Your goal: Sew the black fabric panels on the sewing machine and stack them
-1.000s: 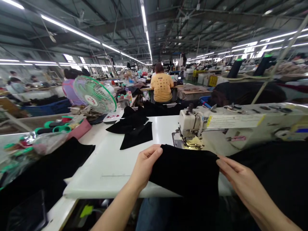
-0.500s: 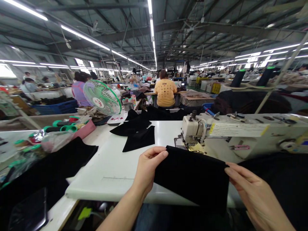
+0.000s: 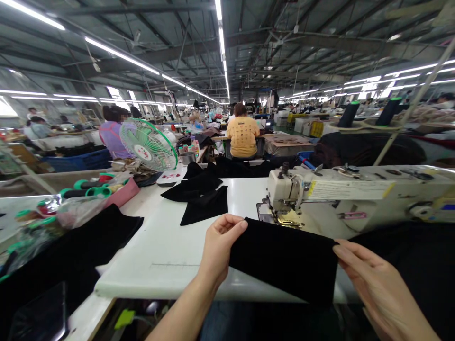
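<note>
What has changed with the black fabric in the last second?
The right hand has drawn outward to the right, spreading the black fabric slightly wider, while the left hand keeps its grip; nothing was let go. The sewing machine and black pieces stayed put.

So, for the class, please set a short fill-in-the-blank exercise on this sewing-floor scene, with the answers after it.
The left hand and the right hand hold one piece of fabric, which is ____ in colour. Just beyond it stands a cream industrial machine used for ____. A round electric fan beyond the white table has a ____-coloured wire guard. A seated co-worker farther off wears a ____-coloured T-shirt.

Answers: black; sewing; green; yellow.
</note>
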Available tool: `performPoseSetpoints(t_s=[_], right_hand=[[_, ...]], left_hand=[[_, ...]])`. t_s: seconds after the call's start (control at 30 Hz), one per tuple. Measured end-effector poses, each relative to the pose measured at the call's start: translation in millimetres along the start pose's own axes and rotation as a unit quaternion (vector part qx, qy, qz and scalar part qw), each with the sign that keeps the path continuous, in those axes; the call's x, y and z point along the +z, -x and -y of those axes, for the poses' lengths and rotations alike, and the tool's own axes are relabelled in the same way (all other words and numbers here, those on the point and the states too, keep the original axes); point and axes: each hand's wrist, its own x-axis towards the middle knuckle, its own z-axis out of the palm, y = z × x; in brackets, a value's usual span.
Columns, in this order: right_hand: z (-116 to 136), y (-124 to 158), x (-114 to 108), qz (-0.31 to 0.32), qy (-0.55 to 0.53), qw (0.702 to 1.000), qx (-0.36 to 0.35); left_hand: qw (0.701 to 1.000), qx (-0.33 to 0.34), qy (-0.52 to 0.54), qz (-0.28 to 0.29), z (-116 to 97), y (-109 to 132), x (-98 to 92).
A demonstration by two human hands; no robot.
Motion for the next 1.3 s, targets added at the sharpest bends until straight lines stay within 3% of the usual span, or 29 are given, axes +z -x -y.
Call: performPoseSetpoints(t_s=[0.2, 0.5, 0.6, 0.7, 0.77, 0.83, 0.9, 0.93, 1.0, 1.07, 1.13, 1.2, 1.3], right_hand=[[13.6, 11.7, 9.6, 0.027, 0.08, 0.991, -0.099], [21.5, 14.4, 17.4, 0.052, 0.056, 0.994, -0.082], [22.9, 13.3, 17.8, 0.057, 0.056, 0.992, -0.103], [26.8, 20.2, 17.9, 0.095, 0.086, 0.979, -0.155], [28.5, 31.6, 18.9, 0.145, 0.13, 0.962, -0.192], [26.7, 45.8, 21.4, 0.212, 0.176, 0.937, -0.215], [19.3, 57.8, 24.5, 0.279, 0.211, 0.909, -0.226], [13.0, 61.4, 25.8, 0.301, 0.225, 0.898, -0.229], [-4.1, 62.1, 26.5, 0.316, 0.251, 0.884, -0.237], [-24.4, 55.2, 23.6, 0.318, 0.285, 0.87, -0.245], [-42.8, 44.6, 16.9, 0.327, 0.331, 0.839, -0.281], [-55.2, 35.4, 7.7, 0.336, 0.383, 0.786, -0.349], [-61.0, 29.4, -4.2, 0.327, 0.451, 0.708, -0.434]], left_hand=[[0.999, 0.018, 0.014, -0.041, 5.6, -11.2, -6.4], [0.998, -0.008, -0.016, -0.054, 5.4, -13.3, -9.5], [0.998, 0.012, -0.034, -0.044, 6.1, -7.1, -9.9], [0.993, 0.082, -0.08, -0.035, -7.5, 4.1, -10.1], [0.974, 0.17, -0.139, -0.049, -28.3, 6.7, -6.6], [0.936, 0.264, -0.226, -0.048, -51.5, -2.5, 2.8], [0.89, 0.317, -0.328, 0.017, -64.0, -25.9, 17.9], [0.868, 0.312, -0.379, 0.08, -62.3, -41.7, 26.2], [0.846, 0.232, -0.429, 0.214, -39.9, -75.2, 41.4], [0.853, 0.123, -0.417, 0.289, 2.1, -102.5, 51.6], [0.854, 0.09, -0.415, 0.301, 49.5, -116.7, 56.1], [0.858, 0.087, -0.412, 0.294, 87.6, -118.6, 55.5], [0.865, 0.101, -0.404, 0.281, 114.7, -111.6, 50.2]])
